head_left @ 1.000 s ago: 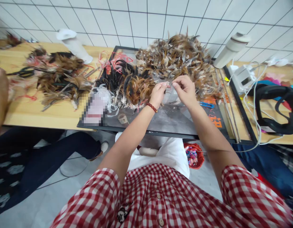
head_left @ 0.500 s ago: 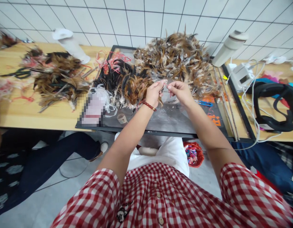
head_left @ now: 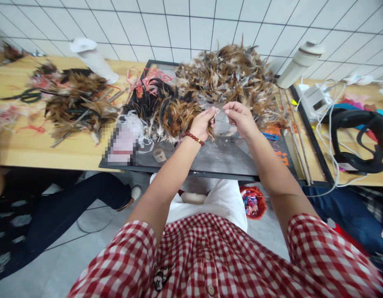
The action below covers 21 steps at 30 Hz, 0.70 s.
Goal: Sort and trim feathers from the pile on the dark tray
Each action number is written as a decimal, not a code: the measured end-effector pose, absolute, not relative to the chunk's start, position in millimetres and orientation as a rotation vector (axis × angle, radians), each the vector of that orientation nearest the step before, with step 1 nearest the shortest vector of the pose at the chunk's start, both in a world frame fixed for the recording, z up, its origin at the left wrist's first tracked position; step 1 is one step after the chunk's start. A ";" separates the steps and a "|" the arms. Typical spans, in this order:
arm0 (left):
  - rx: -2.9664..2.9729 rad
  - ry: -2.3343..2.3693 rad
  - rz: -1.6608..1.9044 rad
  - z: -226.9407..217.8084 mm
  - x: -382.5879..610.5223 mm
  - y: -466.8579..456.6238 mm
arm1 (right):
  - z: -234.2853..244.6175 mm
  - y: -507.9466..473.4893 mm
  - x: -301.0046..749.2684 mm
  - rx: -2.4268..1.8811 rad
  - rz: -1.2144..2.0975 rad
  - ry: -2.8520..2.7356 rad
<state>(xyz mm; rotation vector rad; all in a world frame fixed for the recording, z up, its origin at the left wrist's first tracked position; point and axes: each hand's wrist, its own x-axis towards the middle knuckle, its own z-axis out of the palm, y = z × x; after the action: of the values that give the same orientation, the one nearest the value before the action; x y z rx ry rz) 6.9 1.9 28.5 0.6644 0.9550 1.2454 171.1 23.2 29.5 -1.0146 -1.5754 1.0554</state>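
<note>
My left hand point(head_left: 204, 122), with a beaded bracelet at its wrist, is closed over a small bunch of feathers; dark and brown tips poke out below the fingers and pale ends show at the thumb. Just to its right, my right hand point(head_left: 239, 117) is closed in a pinch, a small gap away from the left fingertips. Whatever it pinches is too fine to make out. Behind the hands rises a large heap of brown and white feathers point(head_left: 225, 74). Left of them lies a pile of black and brown feathers point(head_left: 166, 107). Both hands are above a dark board point(head_left: 216, 159).
Pale ribbon point(head_left: 132, 122) and a tape roll point(head_left: 159, 155) lie front left, near a blurred-out patch. Thin sticks point(head_left: 298, 140), a blue clip point(head_left: 270, 136), a bottle point(head_left: 300, 64), a charger with cables point(head_left: 315, 99) and a black headset point(head_left: 357, 140) are rightward. Another person sits at left.
My right hand has moved slightly right and up, widening the gap to my left hand. The left hand stays nearly in place, still closed on the feathers.
</note>
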 end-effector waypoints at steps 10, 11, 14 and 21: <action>0.752 1.105 1.386 22.8 9.5 5.3 | 32.4 7.5 152.5 -1.088 1.078 -1.583; 0.768 1.105 1.396 22.4 10.5 5.1 | 32.4 6.1 150.9 -1.105 1.110 -1.579; 0.797 1.085 1.432 21.7 13.0 4.8 | 30.7 5.6 149.5 -1.115 1.146 -1.562; 0.809 1.021 1.441 22.3 13.7 2.8 | 24.6 12.4 152.5 -1.042 1.057 -1.559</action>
<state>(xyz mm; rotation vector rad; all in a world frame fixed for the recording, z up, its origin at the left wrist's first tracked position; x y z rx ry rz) 13.7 2.8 22.3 0.8090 1.0210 1.4406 152.5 12.4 24.6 -1.0421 -1.5589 1.0569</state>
